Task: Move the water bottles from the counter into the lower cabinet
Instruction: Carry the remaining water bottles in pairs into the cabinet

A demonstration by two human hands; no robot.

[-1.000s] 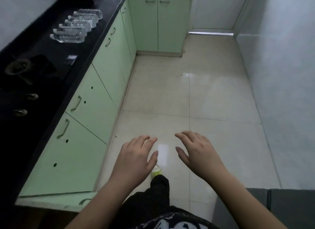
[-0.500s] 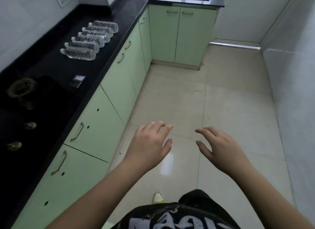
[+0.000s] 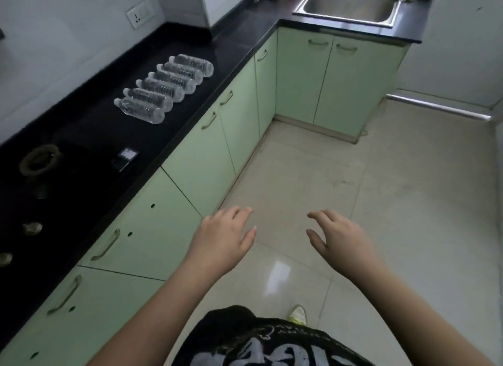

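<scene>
Holding nothing right now, both your hands are out in front of you over the floor tiles. Your left hand (image 3: 223,236) has its fingers loosely spread and relaxed, palm down, and your right hand (image 3: 339,237) is the same, fingers a bit curled but gripping nothing. They sit side by side with a clear gap between them.

From there, the water bottles (image 3: 166,89) are up at about 11 o'clock, well apart from your hands. They're lying on their sides in a tight row on the black counter (image 3: 228,52), touching or nearly touching each other. I count roughly six but the far ones blur together, so don't quote me.

Below the counter edge runs the line of green lower cabinet doors (image 3: 200,147), all closed as far as I can see. At 12 to 1 o'clock there's the sink (image 3: 351,4) in the corner.

So my read is you're at the approach stage, nothing moved yet. Next move looks like stepping toward 11 o'clock, then either opening a door by its handle (image 3: 226,97) first or grabbing the nearest bottle. I'd open the door first so you're not juggling.
</scene>
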